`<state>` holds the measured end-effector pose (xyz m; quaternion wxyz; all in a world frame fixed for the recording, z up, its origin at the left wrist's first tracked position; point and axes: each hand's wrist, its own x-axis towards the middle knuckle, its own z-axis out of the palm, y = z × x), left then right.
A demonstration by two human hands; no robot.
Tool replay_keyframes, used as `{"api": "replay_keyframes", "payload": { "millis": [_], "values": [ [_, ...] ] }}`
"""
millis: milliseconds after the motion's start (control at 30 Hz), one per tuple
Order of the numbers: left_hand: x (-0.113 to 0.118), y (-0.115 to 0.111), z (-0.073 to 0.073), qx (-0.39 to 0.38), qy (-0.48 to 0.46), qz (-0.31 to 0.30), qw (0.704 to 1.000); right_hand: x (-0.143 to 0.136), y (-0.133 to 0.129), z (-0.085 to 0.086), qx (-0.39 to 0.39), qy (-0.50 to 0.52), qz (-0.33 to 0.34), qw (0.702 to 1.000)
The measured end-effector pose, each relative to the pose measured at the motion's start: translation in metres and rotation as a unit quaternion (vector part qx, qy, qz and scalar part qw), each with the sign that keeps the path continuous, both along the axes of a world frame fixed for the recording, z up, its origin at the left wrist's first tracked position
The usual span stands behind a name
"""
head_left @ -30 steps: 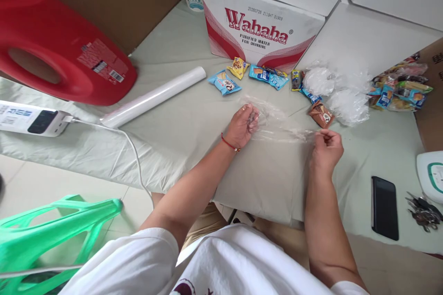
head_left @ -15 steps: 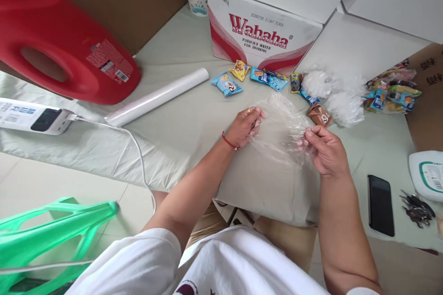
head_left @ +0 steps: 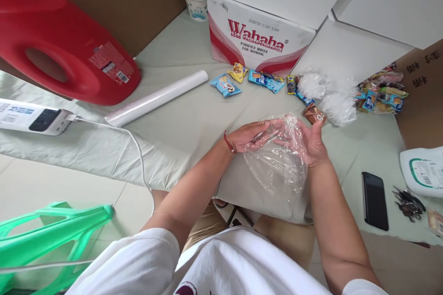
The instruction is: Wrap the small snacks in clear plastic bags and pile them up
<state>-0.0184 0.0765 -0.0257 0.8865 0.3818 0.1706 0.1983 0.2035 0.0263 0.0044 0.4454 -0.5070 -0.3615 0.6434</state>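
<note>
A thin, crinkled sheet of clear plastic film (head_left: 277,166), perhaps a bag or cover, hangs between my hands above the cloth near the table's front edge. My left hand (head_left: 249,137) is at its left side, fingers stretched out toward the right and partly under the film. On the other side, my right hand (head_left: 313,145) is open with its palm up and thumb raised. Its fingers reach left behind the film, which blurs their outlines. Beyond my right hand lies a brown snack packet (head_left: 314,113), beside clumps of clear plastic (head_left: 337,106).
A white roll (head_left: 159,97) lies at left, near a red jug (head_left: 104,69) and a power strip (head_left: 38,117). Snack packets (head_left: 226,85) lie before the Wahaha carton (head_left: 259,32). At right are a phone (head_left: 375,200), keys (head_left: 409,203) and a white bottle (head_left: 424,173).
My fingers have gone from pinching the film's edges to stretched out against it. The film has dropped toward me and hangs lower, and my right hand has turned palm up.
</note>
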Motion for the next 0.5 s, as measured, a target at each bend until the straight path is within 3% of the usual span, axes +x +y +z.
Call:
{"api": "replay_keyframes", "payload": {
  "millis": [133,233,400,500],
  "values": [
    [0.001,0.001,-0.003,0.012,0.013,-0.017,1.000,0.006,-0.002,0.009,-0.013,-0.038,0.020,0.999],
    [0.001,0.003,-0.007,0.025,0.011,-0.042,0.999,0.018,-0.005,0.008,-0.014,-0.038,-0.039,0.998],
    [0.001,0.003,-0.007,0.014,0.010,-0.012,1.000,0.038,-0.011,0.004,0.014,-0.031,-0.170,0.985],
    [-0.001,0.003,-0.006,0.013,0.011,-0.012,1.000,0.052,-0.014,0.004,0.029,-0.030,-0.178,0.983]
  ]
}}
